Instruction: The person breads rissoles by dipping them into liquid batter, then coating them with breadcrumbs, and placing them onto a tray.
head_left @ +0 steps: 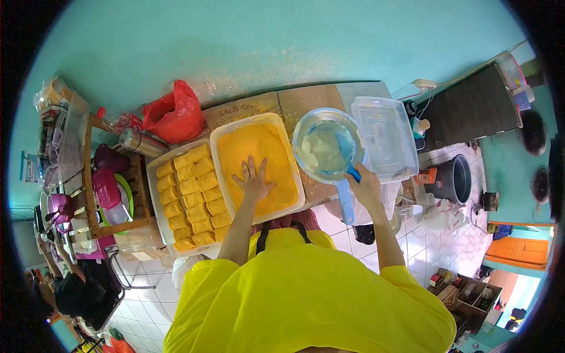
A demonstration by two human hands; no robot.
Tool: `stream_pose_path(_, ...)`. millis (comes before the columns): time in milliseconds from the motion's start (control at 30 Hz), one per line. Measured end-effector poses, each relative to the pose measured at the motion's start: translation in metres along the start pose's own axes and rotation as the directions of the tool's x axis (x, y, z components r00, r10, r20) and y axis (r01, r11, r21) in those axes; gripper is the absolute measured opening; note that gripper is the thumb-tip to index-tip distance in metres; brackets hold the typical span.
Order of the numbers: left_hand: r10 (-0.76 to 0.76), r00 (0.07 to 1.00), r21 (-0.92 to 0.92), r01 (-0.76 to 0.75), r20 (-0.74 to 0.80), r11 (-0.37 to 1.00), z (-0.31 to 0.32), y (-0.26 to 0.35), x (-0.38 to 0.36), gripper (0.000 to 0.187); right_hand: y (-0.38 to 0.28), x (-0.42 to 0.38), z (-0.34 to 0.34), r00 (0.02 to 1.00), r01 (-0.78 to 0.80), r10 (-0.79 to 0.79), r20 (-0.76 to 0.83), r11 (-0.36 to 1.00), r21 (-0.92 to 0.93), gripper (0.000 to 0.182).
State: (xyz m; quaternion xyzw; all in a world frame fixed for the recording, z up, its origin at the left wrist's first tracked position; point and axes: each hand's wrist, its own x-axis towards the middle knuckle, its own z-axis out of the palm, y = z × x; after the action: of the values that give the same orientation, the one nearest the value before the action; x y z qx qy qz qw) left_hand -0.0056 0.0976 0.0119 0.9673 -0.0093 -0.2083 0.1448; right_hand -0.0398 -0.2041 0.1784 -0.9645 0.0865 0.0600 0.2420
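A white tray (299,203) holds a layer of yellow-orange crumbs (259,141). My left hand (255,183) lies on the crumbs with its fingers spread and nothing gripped. Beside the tray stands a blue dipper (346,206) with a long handle, containing pale, runny batter (323,147). My right hand (367,187) is closed around the blue handle (353,172) of a utensil; its head is hidden in the dipper, so its kind does not show. On the left, a second tray (154,194) carries rows of crumb-coated rolls (194,200).
A clear plastic container (385,138) sits right of the dipper. Behind the trays lies a red plastic bag (175,112), near a wooden rack (88,170) at left. A dark bucket (456,179) is on the tiled floor. Another person (82,288) is at far left.
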Motion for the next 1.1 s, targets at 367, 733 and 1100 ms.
stream_pose_path(367,0.025,0.998,0.005,-0.024,-0.051,1.000,0.007,-0.004,0.000,0.095,-0.004,-0.005,0.007,0.976,0.119,-0.178,-0.123,0.916,-0.384,0.020)
stream_pose_path(733,0.004,1.000,0.029,-0.003,-0.020,1.000,0.005,-0.002,0.000,0.095,-0.007,-0.019,0.001,0.978,0.152,-0.187,-0.091,0.940,-0.305,0.021)
stream_pose_path(1100,0.021,0.976,-0.050,-0.033,-0.216,0.998,-0.012,0.000,-0.011,0.069,0.000,-0.057,0.017,0.899,0.271,-0.380,-0.220,0.874,-0.403,0.014)
